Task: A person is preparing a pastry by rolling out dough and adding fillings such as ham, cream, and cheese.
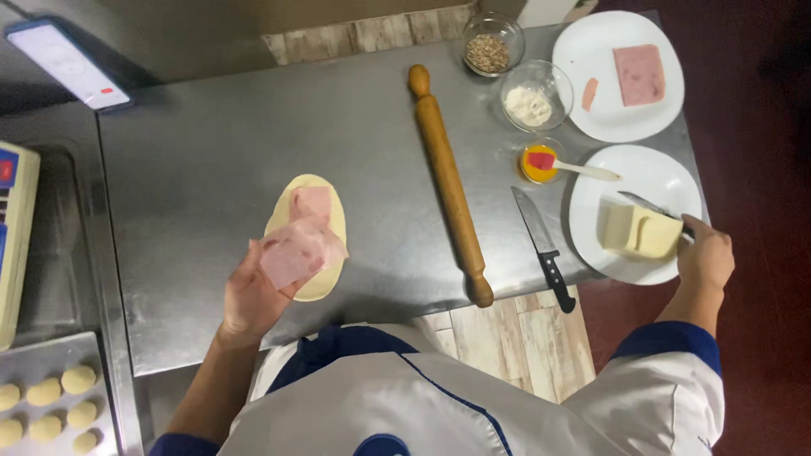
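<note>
From the head camera, the steel worktop (220, 143) carries everything, and the wooden rolling pin (449, 187), lying lengthwise away from the person near the middle, serves as the landmark.

Left of the rolling pin lies an oval of flat dough (325, 221), its long axis running away from the person, roughly parallel to the pin. One ham slice (311, 203) already lies on its far half. The left hand (251, 300) is raised at the near end of the dough, its grip closed around the lower edge of a second ham slice (297, 252), which hangs just above and slightly to the near-left of the dough. The dough thus lies directly ahead of this hand, and the left hand is far nearer to it than the right.

Right of the rolling pin, a black-handled knife (543, 245) rests on the worktop, then a white plate (634, 176) with a block of cheese (639, 230). The right hand (705, 257) is closed on the handle of a second knife (649, 205), whose blade lies over the cheese.

Beyond the plate sit a small bowl of yellow liquid with a brush (541, 162), a bowl of flour (530, 103), a bowl of seeds (488, 51) and another plate with ham (639, 74). Far left of the pin, a tray holds dough balls (51, 407).
</note>
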